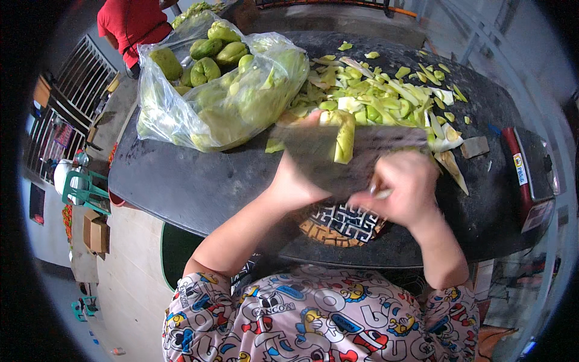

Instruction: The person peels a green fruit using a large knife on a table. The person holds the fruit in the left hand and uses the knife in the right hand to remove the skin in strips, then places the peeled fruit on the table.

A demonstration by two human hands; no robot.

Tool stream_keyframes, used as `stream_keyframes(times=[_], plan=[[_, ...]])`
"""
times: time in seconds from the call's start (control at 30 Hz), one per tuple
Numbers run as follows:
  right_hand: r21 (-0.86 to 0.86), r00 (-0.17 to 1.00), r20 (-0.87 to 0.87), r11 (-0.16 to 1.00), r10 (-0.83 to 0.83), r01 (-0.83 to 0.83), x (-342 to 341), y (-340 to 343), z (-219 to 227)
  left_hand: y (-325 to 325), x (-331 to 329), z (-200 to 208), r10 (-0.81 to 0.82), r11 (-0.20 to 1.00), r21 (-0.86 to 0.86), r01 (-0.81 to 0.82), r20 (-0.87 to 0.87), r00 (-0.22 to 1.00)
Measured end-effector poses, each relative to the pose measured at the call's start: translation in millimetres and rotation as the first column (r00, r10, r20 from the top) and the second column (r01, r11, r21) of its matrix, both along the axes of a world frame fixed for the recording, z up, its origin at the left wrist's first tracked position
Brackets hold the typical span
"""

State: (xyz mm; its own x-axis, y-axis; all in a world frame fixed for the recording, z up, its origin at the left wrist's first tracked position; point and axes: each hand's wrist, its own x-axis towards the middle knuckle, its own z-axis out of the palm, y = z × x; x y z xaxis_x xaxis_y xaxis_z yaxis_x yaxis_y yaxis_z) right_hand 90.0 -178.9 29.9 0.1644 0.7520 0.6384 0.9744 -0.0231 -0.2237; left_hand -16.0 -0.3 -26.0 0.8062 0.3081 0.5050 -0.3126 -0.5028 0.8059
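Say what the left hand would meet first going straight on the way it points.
Probably the peel heap, which lies ahead of the left hand; blur and this single view leave the depth unclear.

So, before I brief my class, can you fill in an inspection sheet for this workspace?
Surface: dark tabletop, curved by the lens, scraps strewn over its far and right parts.
Job's things: open clear plastic bag of green fruits; green strip against a broad dark shape, too blurred to identify.
Clutter: green peelings; small grey block; round patterned piece near the front edge.
Grips: left grip and right grip at the dark shape, fingers partly hidden or blurred; closure unclear.
Cables: nothing seen on the tabletop.
Surroundings: person in a red top, green stool, cardboard box.
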Motion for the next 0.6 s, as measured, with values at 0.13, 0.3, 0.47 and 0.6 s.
stream_keyframes(times=[0.13, 0.3, 0.47, 0.6], plan=[[-0.127, 0.725, -0.353, 0.798, -0.591, 0.589, 71, -17, -8, 0, -7, 12, -0.04, 0.993, 0.106, 0.047, -0.062, 0.997], [0.024, 0.719, -0.533, 0.841, -0.447, 0.541, 96, -28, -21, -2, -9, 6, -0.148, 0.796, -0.603, 0.049, -0.116, 0.982], [0.079, 0.832, -0.528, 0.967, -0.167, 0.244, 41, -14, -5, 8, -5, 8, -0.065, 0.894, -0.448, -0.015, -0.163, 0.985], [0.035, 0.967, -0.247, 0.998, 0.06, -0.053, 5, -9, 7, 1, 3, 5, 0.055, 0.994, 0.091, -0.058, 0.036, 0.998]])
